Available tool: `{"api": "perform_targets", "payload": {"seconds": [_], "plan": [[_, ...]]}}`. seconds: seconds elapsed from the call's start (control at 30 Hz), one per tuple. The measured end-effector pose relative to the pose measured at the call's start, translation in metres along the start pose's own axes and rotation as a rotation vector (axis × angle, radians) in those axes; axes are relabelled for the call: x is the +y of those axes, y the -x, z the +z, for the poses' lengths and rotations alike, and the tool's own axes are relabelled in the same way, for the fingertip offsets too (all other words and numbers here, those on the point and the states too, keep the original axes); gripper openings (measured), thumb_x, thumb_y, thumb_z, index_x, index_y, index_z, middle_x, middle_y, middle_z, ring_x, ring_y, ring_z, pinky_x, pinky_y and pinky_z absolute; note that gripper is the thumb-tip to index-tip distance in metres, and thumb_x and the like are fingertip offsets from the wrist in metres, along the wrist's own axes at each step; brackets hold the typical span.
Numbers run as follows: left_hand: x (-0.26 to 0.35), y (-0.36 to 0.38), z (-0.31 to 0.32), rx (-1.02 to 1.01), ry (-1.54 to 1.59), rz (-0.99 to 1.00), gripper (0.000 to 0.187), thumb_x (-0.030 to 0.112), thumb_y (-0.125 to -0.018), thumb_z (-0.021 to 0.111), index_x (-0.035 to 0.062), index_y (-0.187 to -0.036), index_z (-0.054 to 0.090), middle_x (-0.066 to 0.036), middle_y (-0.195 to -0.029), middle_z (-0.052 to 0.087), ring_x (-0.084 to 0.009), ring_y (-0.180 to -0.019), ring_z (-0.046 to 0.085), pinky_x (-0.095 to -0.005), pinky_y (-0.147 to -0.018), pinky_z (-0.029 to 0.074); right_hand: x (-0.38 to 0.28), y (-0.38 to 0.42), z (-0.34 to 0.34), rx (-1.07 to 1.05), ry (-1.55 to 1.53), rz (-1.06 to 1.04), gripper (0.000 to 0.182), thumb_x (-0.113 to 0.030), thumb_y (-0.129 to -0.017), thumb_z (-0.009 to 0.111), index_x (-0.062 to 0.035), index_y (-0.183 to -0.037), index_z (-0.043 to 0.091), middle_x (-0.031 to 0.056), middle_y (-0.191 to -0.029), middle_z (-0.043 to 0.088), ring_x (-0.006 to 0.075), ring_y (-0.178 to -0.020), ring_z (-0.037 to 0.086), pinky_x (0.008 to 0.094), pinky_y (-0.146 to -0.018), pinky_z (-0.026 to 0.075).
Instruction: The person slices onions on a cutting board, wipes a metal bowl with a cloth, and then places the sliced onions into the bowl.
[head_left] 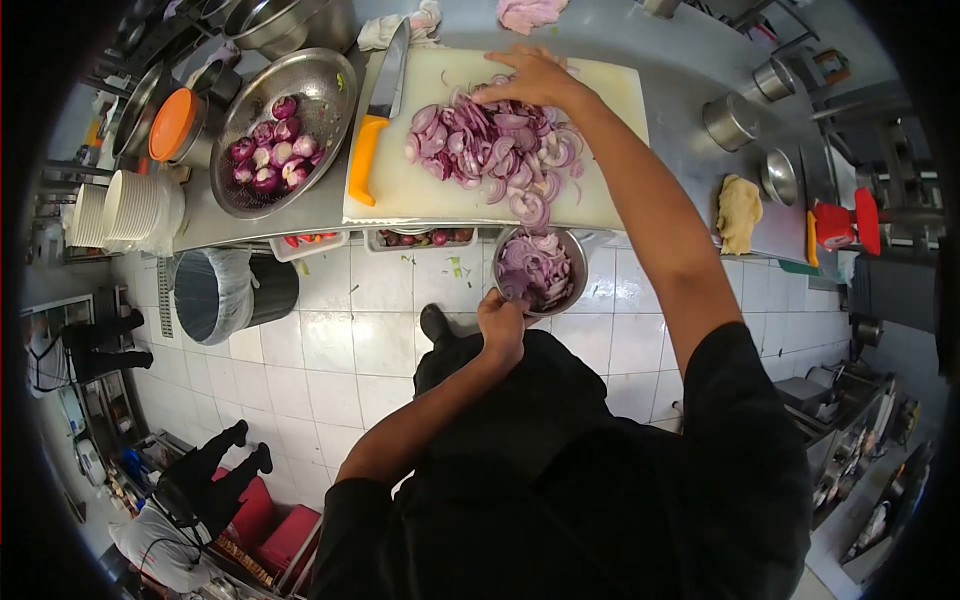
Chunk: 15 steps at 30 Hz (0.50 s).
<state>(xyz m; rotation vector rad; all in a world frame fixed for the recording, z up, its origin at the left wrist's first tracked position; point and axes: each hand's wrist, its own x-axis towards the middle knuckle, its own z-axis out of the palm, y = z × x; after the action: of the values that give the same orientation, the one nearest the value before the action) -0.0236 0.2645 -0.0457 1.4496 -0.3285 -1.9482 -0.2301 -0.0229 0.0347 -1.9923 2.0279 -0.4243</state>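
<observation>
Sliced red onions (490,145) lie in a heap on a white cutting board (610,190). My right hand (535,78) is at the heap's far side, fingers spread over the slices. Below the board's front edge, my left hand (502,325) grips the rim of a metal bowl (573,300) that holds more onion slices (537,268). A few slices hang over the board's edge just above the bowl. A knife (368,160) with a yellow handle rests on the board's left side, its blade pointing away from me.
Whole peeled red onions (283,150) sit in a perforated metal colander (335,95) left of the board. A lined bin (270,285) stands on the floor. A yellow cloth (738,212) and a metal pot (732,122) are on the right. Other people (205,490) are at lower left.
</observation>
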Motion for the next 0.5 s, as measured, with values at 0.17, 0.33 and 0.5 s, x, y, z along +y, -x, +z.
{"api": "perform_targets", "payload": {"seconds": [0.17, 0.33, 0.5], "plan": [[-0.012, -0.013, -0.001, -0.03, 0.021, 0.062, 0.017, -0.013, -0.08, 0.053, 0.0036, -0.085, 0.055, -0.009, -0.089, 0.064, -0.0206, -0.079, 0.068, -0.0417, -0.076, 0.064, 0.038, -0.002, 0.009, -0.054, 0.037, -0.079, 0.067, -0.055, -0.072, 0.076, -0.0198, -0.128, 0.071, 0.0118, -0.149, 0.05, 0.0352, -0.14, 0.041, 0.0543, -0.118, 0.027], [-0.01, -0.018, 0.004, -0.02, 0.043, 0.047, 0.017, -0.012, -0.081, 0.055, 0.005, -0.081, 0.053, -0.007, -0.086, 0.062, -0.0197, -0.074, 0.067, -0.041, -0.072, 0.065, 0.085, 0.037, -0.004, 0.04, 0.026, -0.137, 0.053, -0.041, -0.075, 0.076, -0.0172, -0.121, 0.074, 0.0069, -0.139, 0.058, 0.0292, -0.13, 0.05, 0.0435, -0.113, 0.036], [-0.015, -0.022, 0.002, -0.047, 0.035, 0.048, 0.017, -0.012, -0.081, 0.055, 0.0045, -0.085, 0.055, -0.009, -0.09, 0.065, -0.0229, -0.08, 0.069, -0.0436, -0.077, 0.065, 0.115, 0.062, -0.006, 0.234, -0.271, -0.151, 0.049, -0.043, -0.075, 0.075, -0.0216, -0.119, 0.076, 0.005, -0.131, 0.062, 0.0286, -0.127, 0.051, 0.0439, -0.112, 0.035]]}}
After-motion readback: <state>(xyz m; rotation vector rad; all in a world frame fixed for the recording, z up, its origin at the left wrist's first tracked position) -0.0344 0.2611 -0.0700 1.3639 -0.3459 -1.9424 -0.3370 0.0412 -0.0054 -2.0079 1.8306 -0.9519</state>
